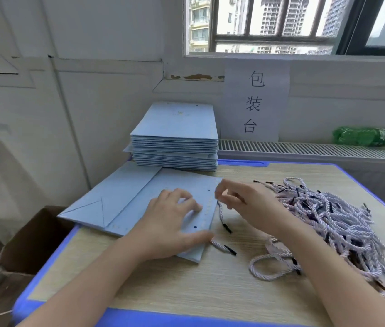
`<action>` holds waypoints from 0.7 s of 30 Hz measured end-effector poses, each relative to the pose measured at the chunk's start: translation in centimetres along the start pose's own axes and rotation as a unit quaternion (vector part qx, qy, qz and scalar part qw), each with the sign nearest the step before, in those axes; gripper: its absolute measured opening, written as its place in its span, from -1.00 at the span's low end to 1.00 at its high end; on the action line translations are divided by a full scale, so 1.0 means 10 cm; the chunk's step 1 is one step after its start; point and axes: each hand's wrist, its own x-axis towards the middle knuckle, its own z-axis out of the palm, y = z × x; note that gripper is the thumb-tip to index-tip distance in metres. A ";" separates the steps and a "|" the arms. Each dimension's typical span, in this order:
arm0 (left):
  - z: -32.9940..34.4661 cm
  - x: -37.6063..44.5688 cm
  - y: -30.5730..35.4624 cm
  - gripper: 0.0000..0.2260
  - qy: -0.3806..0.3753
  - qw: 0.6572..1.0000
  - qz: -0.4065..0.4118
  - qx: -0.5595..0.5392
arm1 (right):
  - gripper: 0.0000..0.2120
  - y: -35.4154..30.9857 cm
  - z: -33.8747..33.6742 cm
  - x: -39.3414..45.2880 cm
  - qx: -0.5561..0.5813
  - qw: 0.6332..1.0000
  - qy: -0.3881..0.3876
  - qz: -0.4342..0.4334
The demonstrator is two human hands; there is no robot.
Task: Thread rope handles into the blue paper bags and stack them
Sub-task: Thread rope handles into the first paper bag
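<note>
— What are your hands doing right now?

— Your left hand (175, 223) lies flat on the blue paper bag (163, 208). Its fingers are spread and pressing down, and they grip nothing. I think you do that so the bag cannot slide while you work.

— And the other one?

— Your right hand (241, 204) hovers just past the open end of the bag. Its finger and thumb pinch a rope handle (222, 215). The rope hangs down from the pinch, and its black tip (228, 228) rests on the surface (186, 284) beside the bag.

— Why hold it there?

— The small holes sit along that edge of the bag. Holding the rope close likely makes it easy to poke the tip in. Another rope end (224, 247) pokes out from under the bag, near your left thumb.

— Where are the other ropes?

— In a big tangled rope pile (328, 220) on your right, close enough to grab the next one.

— And farther back?

— A neat bag stack (175, 147) sits at the far edge of the surface, out of your way. None of the bags there shows a rope. Behind it a paper sign (255, 100) hangs on the wall, and a green bottle (370, 136) lies on the ledge.
</note>
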 end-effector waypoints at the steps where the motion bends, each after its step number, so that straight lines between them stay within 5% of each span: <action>1: 0.00 -0.03 0.00 -0.20 -0.001 1.000 -0.007 0.003 | -0.89 -0.06 0.03 -0.01 0.020 1.000 -0.007 -0.023; 9: 0.03 -0.01 0.02 -0.36 0.013 0.999 -0.011 -0.035 | -0.85 -0.20 0.26 -0.02 0.070 0.994 -0.022 -0.083; 21: -0.01 -0.01 0.06 -0.58 -0.005 0.994 -0.029 -0.102 | -0.88 -0.19 0.29 0.02 -0.015 0.984 -0.006 -0.177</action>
